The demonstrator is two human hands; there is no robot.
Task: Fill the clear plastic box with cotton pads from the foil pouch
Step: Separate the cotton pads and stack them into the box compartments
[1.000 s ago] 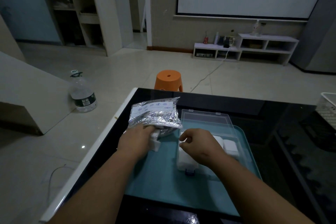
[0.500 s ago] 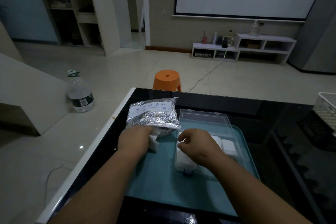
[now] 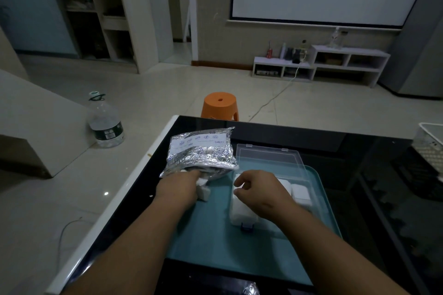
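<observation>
at crinkled foil pouch [image 3: 201, 153], left hand [image 3: 178, 189] grips soft pads [image 3: 203, 193]; right hand [image 3: 259, 191] curls empty.

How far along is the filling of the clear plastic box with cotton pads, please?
Done: the clear plastic box lies open with white pads inside. In hand: the left hand grips a stack of pads at the mouth of the foil pouch; the right hand is over the box. Left: that stack goes in; remaining room is hidden.
</observation>
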